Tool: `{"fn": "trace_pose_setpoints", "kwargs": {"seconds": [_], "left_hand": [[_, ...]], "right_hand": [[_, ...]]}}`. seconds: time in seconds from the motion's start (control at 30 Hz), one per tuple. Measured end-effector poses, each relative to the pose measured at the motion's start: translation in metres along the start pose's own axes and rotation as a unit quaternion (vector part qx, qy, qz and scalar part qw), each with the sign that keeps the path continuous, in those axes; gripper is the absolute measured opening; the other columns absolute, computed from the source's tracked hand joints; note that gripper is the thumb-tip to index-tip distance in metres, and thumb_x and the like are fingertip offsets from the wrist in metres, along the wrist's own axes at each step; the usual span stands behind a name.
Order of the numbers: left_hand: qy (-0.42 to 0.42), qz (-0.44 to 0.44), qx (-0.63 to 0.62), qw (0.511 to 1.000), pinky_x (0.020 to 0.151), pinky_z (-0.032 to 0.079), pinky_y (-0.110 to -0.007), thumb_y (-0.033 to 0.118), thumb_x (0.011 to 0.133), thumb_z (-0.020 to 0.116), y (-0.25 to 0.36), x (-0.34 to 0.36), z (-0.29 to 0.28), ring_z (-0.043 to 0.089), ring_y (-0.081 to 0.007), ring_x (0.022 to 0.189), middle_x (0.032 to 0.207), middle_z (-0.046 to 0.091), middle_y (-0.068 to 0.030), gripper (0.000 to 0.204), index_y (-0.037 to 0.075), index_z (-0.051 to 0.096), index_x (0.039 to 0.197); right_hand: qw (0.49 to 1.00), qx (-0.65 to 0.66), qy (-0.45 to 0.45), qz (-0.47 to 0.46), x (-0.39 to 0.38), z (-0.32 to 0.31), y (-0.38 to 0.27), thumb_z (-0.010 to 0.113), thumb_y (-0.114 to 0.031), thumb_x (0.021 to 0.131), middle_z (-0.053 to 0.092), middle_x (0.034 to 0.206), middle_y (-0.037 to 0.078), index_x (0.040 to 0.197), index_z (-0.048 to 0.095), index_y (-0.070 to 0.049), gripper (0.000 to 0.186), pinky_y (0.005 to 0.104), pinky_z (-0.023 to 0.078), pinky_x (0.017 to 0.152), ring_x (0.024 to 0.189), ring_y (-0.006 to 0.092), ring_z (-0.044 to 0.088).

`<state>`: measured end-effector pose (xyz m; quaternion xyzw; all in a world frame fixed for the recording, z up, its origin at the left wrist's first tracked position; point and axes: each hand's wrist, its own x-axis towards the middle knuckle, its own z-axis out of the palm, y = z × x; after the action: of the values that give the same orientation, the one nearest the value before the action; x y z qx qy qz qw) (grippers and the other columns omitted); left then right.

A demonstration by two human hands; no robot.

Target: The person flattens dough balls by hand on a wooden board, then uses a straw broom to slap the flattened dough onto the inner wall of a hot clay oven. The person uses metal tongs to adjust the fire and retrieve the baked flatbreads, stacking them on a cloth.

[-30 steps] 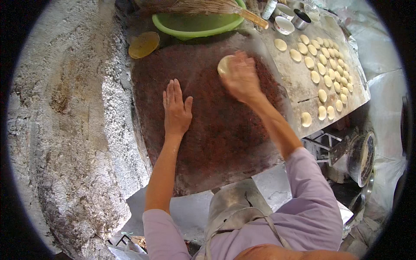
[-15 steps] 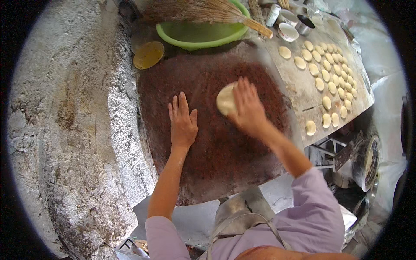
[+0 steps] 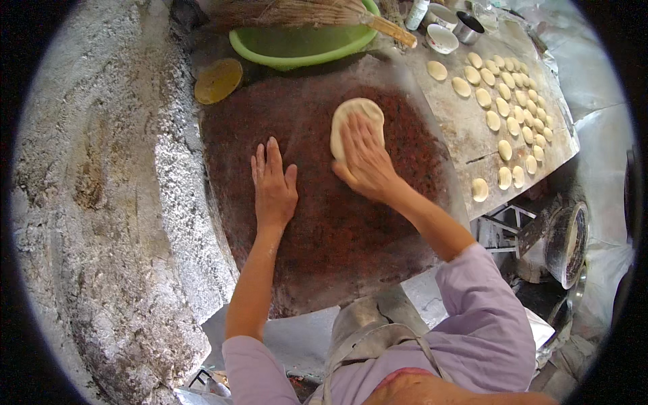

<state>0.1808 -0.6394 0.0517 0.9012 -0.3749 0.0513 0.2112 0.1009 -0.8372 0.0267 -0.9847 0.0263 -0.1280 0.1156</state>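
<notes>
two open grips: right hand (image 3: 364, 158) flat on the dough (image 3: 356, 121), left hand (image 3: 273, 182) on the red slab (image 3: 351, 229).

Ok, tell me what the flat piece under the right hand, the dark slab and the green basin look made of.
Flat piece: soft pale dough, matte. Slab: probably stone or rough board, reddish-brown, grainy and dusted. Basin: likely plastic, smooth bright green with a moulded rim.

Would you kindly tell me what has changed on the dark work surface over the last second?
The dough piece under the right hand has been pressed from a small round into a larger, longer oval, and the hand now lies flat over its near half. The left hand stayed flat on the dark surface beside it. The rows of small dough discs and the green basin are unchanged.
</notes>
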Motion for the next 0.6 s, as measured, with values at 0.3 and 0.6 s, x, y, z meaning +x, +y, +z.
{"fn": "trace_pose_setpoints", "kwargs": {"seconds": [0.3, 0.6], "left_hand": [[0.0, -0.004, 0.001, 1.0, 0.104, 0.019, -0.044, 0.021, 0.09, 0.039, 0.0, -0.002, 0.002, 0.025, -0.0334, 0.125, 0.135, 0.027, -0.0164, 0.053, 0.0, 0.018, 0.134], [-0.007, -0.021, -0.002, 1.0, 0.104, 0.019, -0.044, 0.02, 0.09, 0.038, 0.005, -0.004, -0.003, 0.025, -0.034, 0.125, 0.134, 0.028, -0.0194, 0.052, 0.0, 0.018, 0.134]], "right_hand": [[0.998, 0.027, -0.045, -0.031, -0.002, -0.001, 0.008, 0.035, -0.04, 0.086, 0.016, 0.136, 0.03, 0.127, 0.023, 0.012, 0.068, 0.042, 0.006, 0.106, 0.13, 0.0364, 0.012], [0.996, 0.008, -0.04, -0.076, -0.011, -0.021, 0.003, 0.031, -0.043, 0.085, 0.023, 0.134, 0.027, 0.127, 0.027, 0.011, 0.068, 0.0408, 0.01, 0.106, 0.128, 0.0354, 0.017]]}}
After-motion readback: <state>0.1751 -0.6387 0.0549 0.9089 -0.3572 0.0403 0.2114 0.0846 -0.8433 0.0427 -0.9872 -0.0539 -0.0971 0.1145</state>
